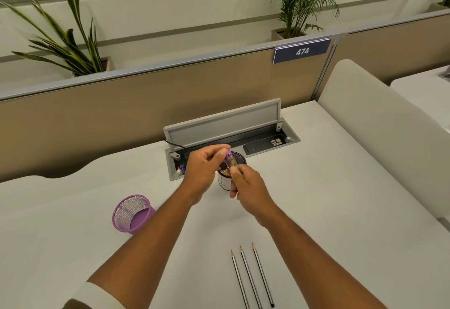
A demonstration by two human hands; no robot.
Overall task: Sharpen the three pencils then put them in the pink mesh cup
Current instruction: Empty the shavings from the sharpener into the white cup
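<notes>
Three grey striped pencils (250, 277) lie side by side on the white desk near its front edge, points facing away from me. The pink mesh cup (132, 213) lies tipped on its side at the left, mouth towards me. Both hands meet over a small cup (225, 182) with a dark inside at the desk's middle. My left hand (203, 174) pinches the purple cap end of a sharpener (229, 161) with a clear shavings case. My right hand (248, 187) grips the case's lower end. The sharpener is tilted above the small cup.
An open grey cable box (231, 138) with sockets is set into the desk behind the hands. A beige partition (121, 104) with a sign reading 474 runs along the back. A white divider (379, 126) bounds the right side. Plants stand beyond the partition.
</notes>
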